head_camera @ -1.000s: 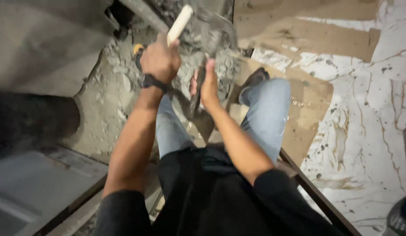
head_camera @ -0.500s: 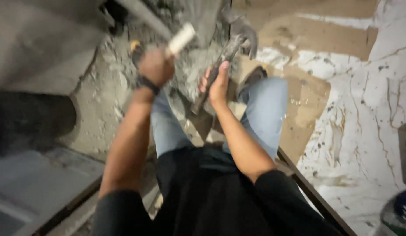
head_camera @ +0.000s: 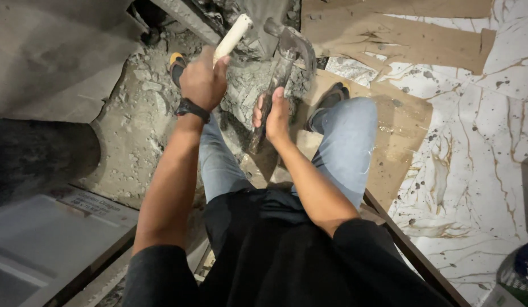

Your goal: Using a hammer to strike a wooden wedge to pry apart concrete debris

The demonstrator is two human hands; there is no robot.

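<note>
Fingers of your left hand [head_camera: 202, 79] are wrapped tight around a pale, round wooden handle [head_camera: 232, 37] that sticks up and away from the fist (its working end is hidden below the hand, so you cannot tell what tool it belongs to). It looks smooth and stiff, likely a little dusty, so a full fist low on the shaft suits it.

To the right, your right hand [head_camera: 273, 113] closes its fingers around the lower shaft of a dark, dust-coated steel claw hammer [head_camera: 278, 68], whose curved head is raised above broken grey concrete rubble [head_camera: 144, 108]. You should expect it to be top-heavy and rigid; the gritty coating may make the shaft slip, so hold near the end of the shaft for swing, nearer the head for control.

Both tools sit above your blue-jeaned knees [head_camera: 349, 142]. Further right lie flat brown cardboard sheets [head_camera: 400, 34] over white marble-patterned floor tiles [head_camera: 486, 159].
</note>
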